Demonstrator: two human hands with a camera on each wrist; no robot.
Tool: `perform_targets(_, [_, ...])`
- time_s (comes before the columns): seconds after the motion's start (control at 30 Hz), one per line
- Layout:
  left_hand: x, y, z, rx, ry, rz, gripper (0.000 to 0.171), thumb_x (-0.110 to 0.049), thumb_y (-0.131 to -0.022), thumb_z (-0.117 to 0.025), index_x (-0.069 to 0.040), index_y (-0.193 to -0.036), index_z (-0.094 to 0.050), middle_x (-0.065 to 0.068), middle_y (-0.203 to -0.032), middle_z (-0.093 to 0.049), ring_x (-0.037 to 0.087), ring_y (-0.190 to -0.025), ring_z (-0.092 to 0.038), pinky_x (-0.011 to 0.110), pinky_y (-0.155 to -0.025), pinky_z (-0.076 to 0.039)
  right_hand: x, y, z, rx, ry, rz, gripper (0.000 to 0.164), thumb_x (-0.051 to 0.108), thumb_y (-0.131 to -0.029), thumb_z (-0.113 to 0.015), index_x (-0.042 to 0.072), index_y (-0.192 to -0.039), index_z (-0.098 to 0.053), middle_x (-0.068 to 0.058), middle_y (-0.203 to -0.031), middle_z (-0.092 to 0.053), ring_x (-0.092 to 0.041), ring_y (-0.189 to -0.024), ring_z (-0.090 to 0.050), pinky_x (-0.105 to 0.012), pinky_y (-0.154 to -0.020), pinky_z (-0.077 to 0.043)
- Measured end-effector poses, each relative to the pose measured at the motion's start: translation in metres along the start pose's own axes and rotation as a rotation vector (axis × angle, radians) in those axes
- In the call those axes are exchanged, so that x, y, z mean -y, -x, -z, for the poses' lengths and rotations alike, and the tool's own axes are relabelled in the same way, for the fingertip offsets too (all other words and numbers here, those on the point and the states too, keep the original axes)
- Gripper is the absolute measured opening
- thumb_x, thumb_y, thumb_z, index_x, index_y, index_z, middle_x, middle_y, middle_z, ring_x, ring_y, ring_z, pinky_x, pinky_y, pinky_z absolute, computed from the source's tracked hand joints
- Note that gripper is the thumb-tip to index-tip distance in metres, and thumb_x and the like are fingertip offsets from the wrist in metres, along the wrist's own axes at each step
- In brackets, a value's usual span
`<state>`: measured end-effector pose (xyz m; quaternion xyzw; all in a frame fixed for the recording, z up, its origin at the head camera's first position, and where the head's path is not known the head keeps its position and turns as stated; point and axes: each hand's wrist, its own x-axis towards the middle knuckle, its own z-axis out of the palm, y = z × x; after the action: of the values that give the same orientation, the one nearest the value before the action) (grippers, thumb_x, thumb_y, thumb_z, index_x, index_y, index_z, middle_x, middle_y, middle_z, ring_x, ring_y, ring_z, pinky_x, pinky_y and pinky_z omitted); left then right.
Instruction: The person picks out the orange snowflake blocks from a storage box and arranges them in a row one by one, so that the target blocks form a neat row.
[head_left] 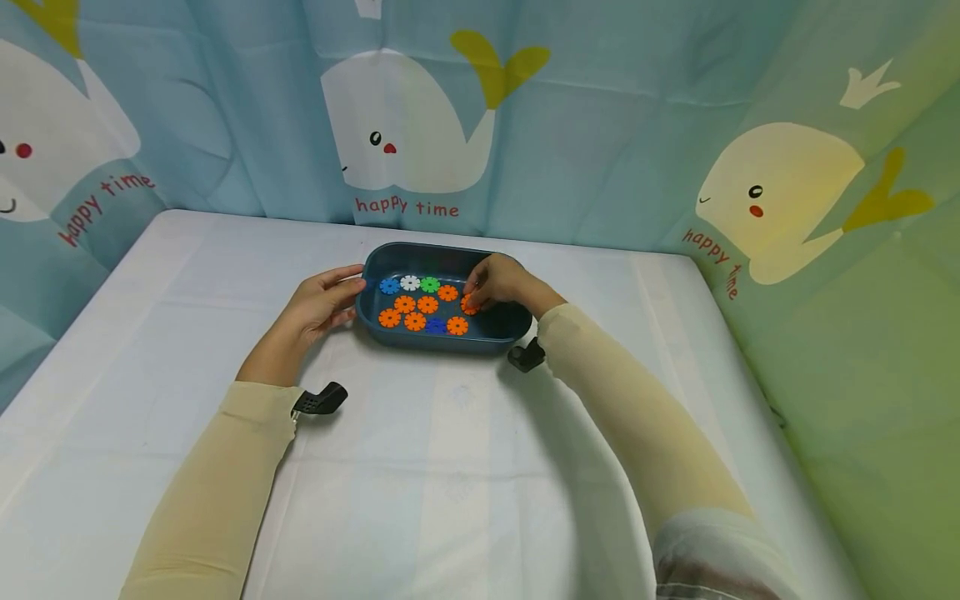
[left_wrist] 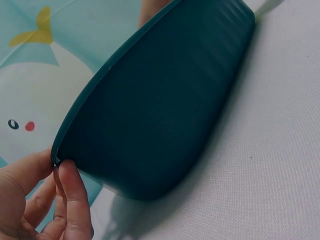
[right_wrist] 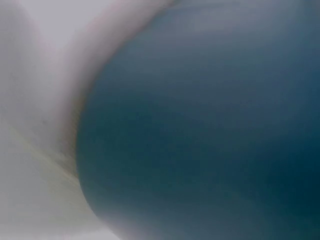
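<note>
Head: notched discs [head_left: 427, 305], rounded tray [head_left: 420, 342]

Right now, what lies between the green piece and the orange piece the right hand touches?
The head view shows another orange piece lying between the green piece and the touched piece.

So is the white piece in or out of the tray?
In: the white piece lies inside the tray, between a blue piece and a green piece.

Smooth plastic tray [left_wrist: 150, 110], matt plastic discs [head_left: 427, 305], woven tablecloth [head_left: 450, 467], cloth curtain [head_left: 615, 150]
</note>
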<state>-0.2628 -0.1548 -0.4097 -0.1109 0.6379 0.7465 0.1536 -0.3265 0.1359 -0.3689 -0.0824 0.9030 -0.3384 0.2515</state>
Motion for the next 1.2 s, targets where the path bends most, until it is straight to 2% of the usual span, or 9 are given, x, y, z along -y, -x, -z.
perform_targets(0.5, [0.000,0.001,0.000,0.000,0.000,-0.003,0.054,-0.020,-0.095,-0.066,-0.016,-0.147,-0.048,-0.007,-0.110,-0.063,0.003,-0.078,-0.064,0.017,-0.066,-0.057,0.004,0.017,0.019,0.045,-0.049,0.014,0.021,-0.004,-0.090,-0.066,-0.007,-0.112,-0.068,-0.018,-0.107,-0.069,-0.021,-0.085,-0.068,-0.035,-0.085,-0.059])
perform_targets(0.87, [0.000,-0.001,0.000,-0.011,-0.012,0.003,0.054,-0.022,-0.095,-0.067,-0.017,-0.146,-0.050,-0.008,-0.107,-0.064,0.003,-0.078,-0.064,0.017,-0.066,-0.056,-0.004,0.024,0.030,0.027,-0.046,0.042,0.021,-0.003,-0.090,-0.067,-0.005,-0.111,-0.068,-0.018,-0.103,-0.068,-0.024,-0.083,-0.069,-0.037,-0.085,-0.059])
perform_targets(1.2, [0.002,-0.003,0.001,-0.007,0.004,0.008,0.054,-0.019,-0.096,-0.065,-0.015,-0.147,-0.048,-0.006,-0.109,-0.062,0.003,-0.076,-0.063,0.017,-0.065,-0.056,-0.007,0.032,0.041,0.008,-0.033,0.064,0.026,0.001,-0.090,-0.068,-0.004,-0.116,-0.068,-0.015,-0.102,-0.070,-0.032,-0.094,-0.069,-0.035,-0.085,-0.059])
